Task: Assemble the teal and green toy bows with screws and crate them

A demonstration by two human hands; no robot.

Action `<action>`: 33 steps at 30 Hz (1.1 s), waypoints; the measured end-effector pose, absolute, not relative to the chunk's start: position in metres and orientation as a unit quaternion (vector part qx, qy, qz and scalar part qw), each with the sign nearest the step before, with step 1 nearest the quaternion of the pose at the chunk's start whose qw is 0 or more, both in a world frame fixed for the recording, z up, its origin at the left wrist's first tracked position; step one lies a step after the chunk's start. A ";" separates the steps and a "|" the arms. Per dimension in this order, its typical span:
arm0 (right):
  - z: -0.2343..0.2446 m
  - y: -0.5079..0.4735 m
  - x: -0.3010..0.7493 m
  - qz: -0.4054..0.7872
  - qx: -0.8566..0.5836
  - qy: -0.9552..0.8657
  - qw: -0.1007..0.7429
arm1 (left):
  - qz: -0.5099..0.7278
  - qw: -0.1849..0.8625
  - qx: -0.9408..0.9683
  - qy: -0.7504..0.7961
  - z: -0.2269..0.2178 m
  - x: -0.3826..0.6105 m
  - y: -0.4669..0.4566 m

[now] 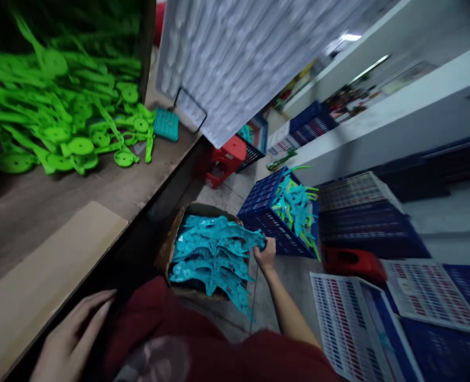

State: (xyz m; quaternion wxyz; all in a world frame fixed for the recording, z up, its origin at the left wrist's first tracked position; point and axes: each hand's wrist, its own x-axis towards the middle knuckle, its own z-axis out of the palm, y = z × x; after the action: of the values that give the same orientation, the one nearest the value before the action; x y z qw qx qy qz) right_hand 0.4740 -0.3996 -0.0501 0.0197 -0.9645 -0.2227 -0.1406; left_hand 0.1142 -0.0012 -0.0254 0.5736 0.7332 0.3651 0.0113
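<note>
Pinched between thumb and fingers, one end of a teal plastic piece [243,233] sits in the right hand [265,254], just right of centre! Down at lower left, the left hand [74,334] lies loosely spread beside the bench [119,185], nothing visible in it.

Out to mid-frame: the piece tops a row of similar teal parts [203,265] in a cardboard box [164,252]. Its long axis runs across the frame, dipping slightly rightward, held end pointing right; the other end blends into the pile, so I can't tell where it stops. Looks like the handling stage at the box, and any next move calls for a firm pinch and clearance from the blue crate [254,212] just beyond the hand. Farther up, a red stool [229,156] stands at upper centre.
</note>
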 end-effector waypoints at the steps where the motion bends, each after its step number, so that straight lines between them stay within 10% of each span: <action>1: -0.039 -0.385 0.469 -0.164 -0.951 -0.260 0.040 | 0.022 0.614 0.705 0.355 -0.026 0.135 -0.004; 5: 0.014 -0.307 0.448 -0.194 -0.876 -0.431 0.093 | 0.092 0.716 0.625 0.298 -0.003 0.189 -0.004; 13: 0.099 -0.174 0.411 -0.171 -0.709 -0.673 0.121 | 0.132 0.537 0.741 0.380 0.056 0.101 0.074; 21: 0.114 -0.062 0.348 -0.190 -0.471 -0.844 0.172 | 0.128 0.847 0.488 0.168 0.069 0.062 0.074; 27: 0.071 0.007 0.329 -0.111 -0.459 -0.864 0.173 | 0.502 0.604 0.528 0.322 0.088 0.012 0.069; 33: 0.026 0.069 0.303 -0.119 -0.376 -0.906 0.155 | 0.502 0.288 0.637 0.509 0.080 -0.039 0.032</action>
State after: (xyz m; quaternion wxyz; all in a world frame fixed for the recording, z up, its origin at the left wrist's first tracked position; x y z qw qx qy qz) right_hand 0.3033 0.0695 0.0265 0.1546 -0.3760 -0.9058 -0.1192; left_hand -0.0387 0.0320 0.0796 0.2881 0.6371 0.5090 0.5020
